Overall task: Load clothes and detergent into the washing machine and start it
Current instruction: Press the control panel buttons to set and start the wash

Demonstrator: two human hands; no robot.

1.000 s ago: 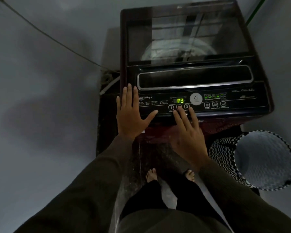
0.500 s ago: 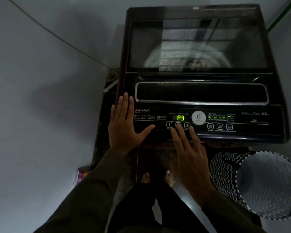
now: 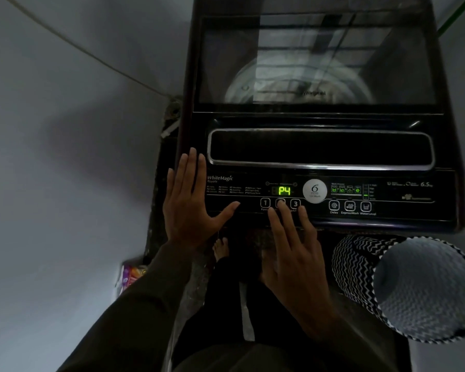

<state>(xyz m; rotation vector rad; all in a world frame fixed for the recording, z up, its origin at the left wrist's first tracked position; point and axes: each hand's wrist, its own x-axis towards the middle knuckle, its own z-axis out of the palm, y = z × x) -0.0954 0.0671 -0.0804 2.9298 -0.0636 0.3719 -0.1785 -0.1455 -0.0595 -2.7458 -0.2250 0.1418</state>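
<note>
Black and glossy, the one washing machine (image 3: 320, 146) stands before you with its glass lid (image 3: 317, 60) down. The drum (image 3: 239, 84) beneath it shows only as a blur.

You have two hands on the machine, and neither grips anything. Your left hand (image 3: 191, 205) lies flat, fingers straight, on the front left corner. Your right hand (image 3: 295, 253) is spread loose, its forefinger tip on the middle button (image 3: 280, 201) of the three numbered ones. Three icon buttons (image 3: 349, 206) sit right of the green display (image 3: 284, 190).

One zigzag-patterned basket (image 3: 360, 264) stands by the front right corner. One colourful packet (image 3: 130, 275) lies on the floor at left.

The display read P3 half a second ago; now it reads P4. Both hands lie where they did.
</note>
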